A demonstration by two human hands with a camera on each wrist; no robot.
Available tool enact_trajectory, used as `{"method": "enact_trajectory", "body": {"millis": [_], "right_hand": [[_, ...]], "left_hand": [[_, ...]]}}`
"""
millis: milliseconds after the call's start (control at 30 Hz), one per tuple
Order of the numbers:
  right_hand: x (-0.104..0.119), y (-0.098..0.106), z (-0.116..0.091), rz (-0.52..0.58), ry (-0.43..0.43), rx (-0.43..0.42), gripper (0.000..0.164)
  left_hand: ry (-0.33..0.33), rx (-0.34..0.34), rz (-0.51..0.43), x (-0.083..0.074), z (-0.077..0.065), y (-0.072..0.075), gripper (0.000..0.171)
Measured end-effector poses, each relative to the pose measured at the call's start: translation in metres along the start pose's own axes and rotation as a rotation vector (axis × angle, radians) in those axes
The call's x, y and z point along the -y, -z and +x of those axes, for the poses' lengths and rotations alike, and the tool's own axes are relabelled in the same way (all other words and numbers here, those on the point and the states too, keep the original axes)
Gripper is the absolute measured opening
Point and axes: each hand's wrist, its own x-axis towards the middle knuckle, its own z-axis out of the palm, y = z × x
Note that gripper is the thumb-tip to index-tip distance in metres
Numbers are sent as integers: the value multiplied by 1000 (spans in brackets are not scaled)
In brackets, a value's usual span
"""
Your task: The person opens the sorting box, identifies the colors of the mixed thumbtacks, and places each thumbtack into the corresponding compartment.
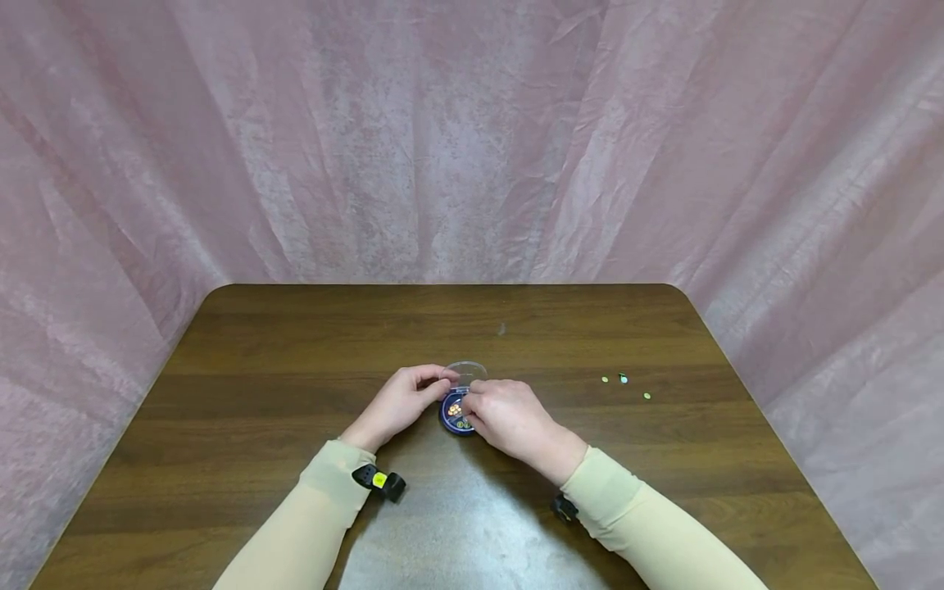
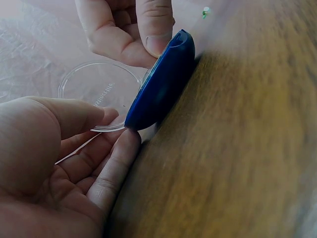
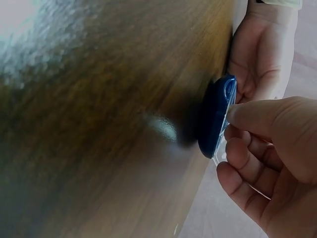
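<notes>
A round blue case [image 1: 447, 419] lies on the table with its hinged clear lid [image 1: 472, 369] raised. Small orange pieces [image 1: 454, 410] and green pieces [image 1: 461, 424] sit in separate compartments. My left hand [image 1: 401, 401] steadies the case from the left, thumb and fingers around the lid's edge and one fingertip against the blue base [image 2: 166, 82]. From the right, my right hand [image 1: 512, 416] reaches over the case, its fingers curled and thumb tip down at the compartments. Whether a small piece is between those fingertips is hidden.
Off to the right on the brown wooden table [image 1: 295, 336] lie a few tiny bits: a green disc [image 1: 605, 379], a pale disc with a dark green edge [image 1: 624, 379] and another green disc [image 1: 647, 396]. Pink curtains [image 1: 457, 147] hang behind the table.
</notes>
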Motion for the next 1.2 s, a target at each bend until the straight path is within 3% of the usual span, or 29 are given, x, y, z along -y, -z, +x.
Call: {"method": "enact_trajectory", "body": {"millis": [300, 500, 867, 1033, 1200], "right_hand": [[-13, 19, -19, 62, -61, -38, 5], [-43, 29, -54, 42, -193, -52, 6], [-111, 43, -110, -41, -512, -37, 7], [-126, 45, -123, -51, -608, -8, 7], [-132, 42, -125, -50, -643, 0, 7]], "left_hand": [[-12, 7, 8, -1, 0, 1, 25], [-2, 12, 19, -1, 0, 0, 23], [17, 15, 19, 1, 0, 0, 30], [16, 12, 15, 0, -1, 1, 29], [13, 7, 7, -2, -1, 2, 27]]}}
